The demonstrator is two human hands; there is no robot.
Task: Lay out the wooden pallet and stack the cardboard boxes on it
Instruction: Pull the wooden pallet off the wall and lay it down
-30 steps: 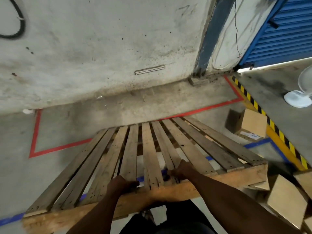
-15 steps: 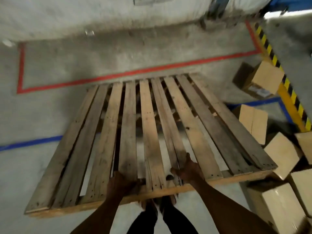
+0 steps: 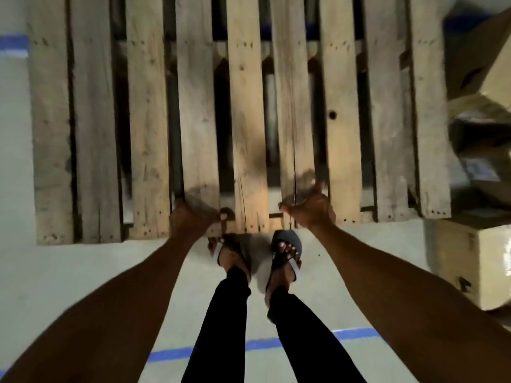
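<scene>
Wooden pallet fills the upper part of the view, its slats running away from the person, and its near edge is just in front of the person's feet, which wear sandals on the pale concrete floor. Whether this near edge already rests on the floor or is a little above it, I cannot tell, because the picture is blurred. The left hand grips the near edge of the pallet, with the fingers curled around the end of one slat. The right hand holds the near edge a few slats further right, with the thumb up on top of the wood and the fingers wrapped under it. Both arms are stretched down and forward. To the right of the pallet are cardboard boxes, one close to the near right corner and others further back beside the right side; these are blurred. One blue tape line crosses the floor behind the feet, and another piece of blue tape shows at the left edge, beside the pallet.
</scene>
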